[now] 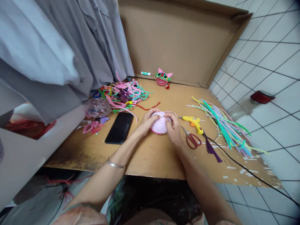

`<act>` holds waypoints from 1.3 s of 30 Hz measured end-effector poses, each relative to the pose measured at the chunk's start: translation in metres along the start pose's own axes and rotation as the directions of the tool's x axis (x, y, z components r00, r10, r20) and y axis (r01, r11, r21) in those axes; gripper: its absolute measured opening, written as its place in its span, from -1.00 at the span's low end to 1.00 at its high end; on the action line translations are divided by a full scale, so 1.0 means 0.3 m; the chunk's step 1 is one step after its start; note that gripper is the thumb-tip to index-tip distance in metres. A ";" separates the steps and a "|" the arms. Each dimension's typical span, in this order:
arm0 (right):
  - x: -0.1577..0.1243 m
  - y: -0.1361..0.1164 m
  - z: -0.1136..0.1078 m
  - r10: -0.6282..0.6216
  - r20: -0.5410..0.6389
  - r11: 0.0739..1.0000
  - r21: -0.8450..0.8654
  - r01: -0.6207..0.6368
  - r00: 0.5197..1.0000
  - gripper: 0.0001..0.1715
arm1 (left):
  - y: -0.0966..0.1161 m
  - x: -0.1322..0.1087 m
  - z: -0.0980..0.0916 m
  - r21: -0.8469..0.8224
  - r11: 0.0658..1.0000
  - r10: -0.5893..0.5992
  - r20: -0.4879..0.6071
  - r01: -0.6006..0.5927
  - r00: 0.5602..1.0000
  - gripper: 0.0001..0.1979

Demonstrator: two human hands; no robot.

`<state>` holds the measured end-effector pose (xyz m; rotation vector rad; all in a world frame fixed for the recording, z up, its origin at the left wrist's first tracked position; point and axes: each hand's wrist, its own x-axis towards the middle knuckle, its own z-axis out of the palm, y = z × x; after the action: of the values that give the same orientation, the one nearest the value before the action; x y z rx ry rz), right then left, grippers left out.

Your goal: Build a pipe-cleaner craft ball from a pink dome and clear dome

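Observation:
Both my hands hold a small pale pink dome of coiled pipe cleaner, resting on the brown tabletop. My left hand grips its left side with fingers curled over the top. My right hand grips its right side, fingers bent onto the dome. A silver bangle sits on my left wrist.
A black phone lies left of my hands. Red scissors, a yellow glue gun with a black cord and a purple tassel lie right. Pipe cleaner piles flank the table; a colourful animal head stands at the back.

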<state>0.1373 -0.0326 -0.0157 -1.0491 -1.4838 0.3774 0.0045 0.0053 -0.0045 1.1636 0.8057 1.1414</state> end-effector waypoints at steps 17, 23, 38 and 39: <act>0.001 0.019 -0.004 0.044 0.030 0.994 0.102 -0.047 0.999 -0.80 | -0.018 0.008 -0.012 0.062 0.996 0.054 0.057 -0.058 0.997 -0.64; 0.006 0.019 -0.002 0.014 0.034 0.997 0.074 -0.017 0.999 -0.79 | -0.013 0.002 -0.010 0.072 0.994 0.080 0.053 -0.084 0.995 -0.67; -0.004 0.003 -0.011 0.026 0.090 0.996 0.082 -0.033 0.996 -0.83 | -0.012 -0.002 0.005 0.087 0.993 0.079 -0.010 -0.078 0.997 -0.71; -0.004 0.000 -0.011 0.029 0.087 0.996 0.076 -0.036 0.996 -0.82 | -0.012 -0.005 0.007 0.094 0.992 0.082 -0.015 -0.080 0.997 -0.72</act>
<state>0.1402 -0.0346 -0.0157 -1.0066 -1.5175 0.5051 0.0069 0.0034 -0.0074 1.2744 0.8401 1.1938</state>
